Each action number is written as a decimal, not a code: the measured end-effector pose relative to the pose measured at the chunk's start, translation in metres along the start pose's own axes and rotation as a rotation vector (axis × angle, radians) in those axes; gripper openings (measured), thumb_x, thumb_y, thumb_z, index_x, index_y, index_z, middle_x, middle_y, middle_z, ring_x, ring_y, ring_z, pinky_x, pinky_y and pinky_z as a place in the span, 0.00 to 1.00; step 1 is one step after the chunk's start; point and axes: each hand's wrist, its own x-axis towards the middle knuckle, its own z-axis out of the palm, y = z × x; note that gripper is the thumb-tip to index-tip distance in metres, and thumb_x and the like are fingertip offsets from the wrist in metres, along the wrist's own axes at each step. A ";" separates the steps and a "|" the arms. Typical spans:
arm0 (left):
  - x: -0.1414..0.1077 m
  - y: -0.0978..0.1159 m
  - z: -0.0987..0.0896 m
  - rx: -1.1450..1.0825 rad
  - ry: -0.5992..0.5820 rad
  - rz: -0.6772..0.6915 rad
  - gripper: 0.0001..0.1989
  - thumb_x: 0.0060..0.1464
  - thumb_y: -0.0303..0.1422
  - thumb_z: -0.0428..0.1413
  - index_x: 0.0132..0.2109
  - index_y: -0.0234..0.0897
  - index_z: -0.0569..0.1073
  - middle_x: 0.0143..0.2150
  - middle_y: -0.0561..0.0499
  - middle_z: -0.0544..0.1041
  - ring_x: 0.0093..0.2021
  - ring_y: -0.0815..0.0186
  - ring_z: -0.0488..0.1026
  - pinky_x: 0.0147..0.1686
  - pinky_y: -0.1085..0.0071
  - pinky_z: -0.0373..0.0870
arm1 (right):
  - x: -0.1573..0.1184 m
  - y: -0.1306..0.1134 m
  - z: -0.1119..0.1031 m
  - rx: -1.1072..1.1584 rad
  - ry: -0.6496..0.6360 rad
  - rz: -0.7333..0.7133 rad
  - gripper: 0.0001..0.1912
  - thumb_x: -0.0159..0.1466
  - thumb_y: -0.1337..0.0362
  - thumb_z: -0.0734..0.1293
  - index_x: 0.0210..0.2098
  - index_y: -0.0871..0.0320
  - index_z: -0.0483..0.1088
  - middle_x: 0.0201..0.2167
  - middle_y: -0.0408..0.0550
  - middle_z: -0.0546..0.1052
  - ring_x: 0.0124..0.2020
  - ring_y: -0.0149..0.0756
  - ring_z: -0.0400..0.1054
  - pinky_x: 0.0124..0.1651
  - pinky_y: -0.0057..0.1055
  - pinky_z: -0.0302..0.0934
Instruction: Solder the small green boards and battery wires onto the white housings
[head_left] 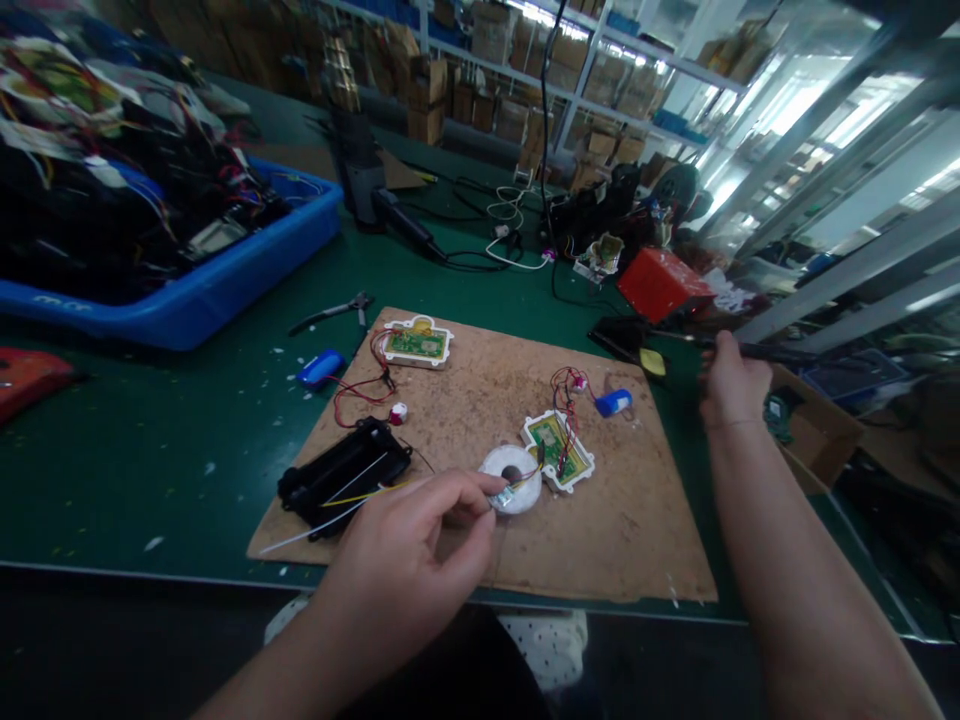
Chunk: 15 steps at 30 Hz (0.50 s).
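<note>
"How far along?"
"Partway, I'd judge. Both white-framed circuit boards (417, 345) have red-and-black wires (386, 379) on, but lie outside the black plastic housing (337, 470). Whether my piece's joint is made, can't tell."
"Hands?"
"My left hand (424, 525) pinches a small wired circuit piece (505, 495) over the pale disc (529, 494), beside the nearer board (574, 466). My right hand (735, 385), off past the mat, is closed round a slim dark handle, likely a soldering iron (776, 352). Bit blurry."
"Materials, quick?"
"Mat (465, 400): brown, scuffed, fibrous. Surface (225, 430): smooth, green. Disc: round, matte, dark-centred. Housing: long, boxy, lugged corners. Battery-like blue cylinders (321, 368): glossy. Boards: flat, green, lobed frames."
</note>
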 end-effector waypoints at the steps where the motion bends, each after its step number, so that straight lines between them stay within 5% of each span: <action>1: -0.001 0.000 0.000 0.001 0.001 -0.005 0.07 0.57 0.26 0.58 0.31 0.41 0.75 0.38 0.54 0.87 0.29 0.67 0.83 0.21 0.77 0.71 | -0.002 -0.005 -0.004 0.026 0.044 0.043 0.15 0.73 0.52 0.67 0.44 0.59 0.73 0.37 0.44 0.76 0.32 0.27 0.69 0.34 0.26 0.69; 8: -0.003 -0.004 0.002 -0.006 -0.013 -0.007 0.07 0.57 0.25 0.58 0.32 0.41 0.76 0.45 0.53 0.88 0.27 0.68 0.82 0.20 0.76 0.70 | -0.070 -0.053 -0.022 0.343 0.238 0.091 0.14 0.69 0.56 0.68 0.33 0.59 0.66 0.24 0.37 0.66 0.22 0.23 0.58 0.22 0.21 0.49; 15: -0.004 -0.005 0.003 -0.054 -0.029 -0.053 0.07 0.56 0.24 0.59 0.32 0.41 0.74 0.43 0.54 0.87 0.42 0.62 0.87 0.34 0.73 0.79 | -0.172 -0.084 -0.021 0.555 0.103 0.079 0.10 0.54 0.59 0.72 0.29 0.57 0.70 0.26 0.38 0.62 0.24 0.23 0.52 0.21 0.22 0.41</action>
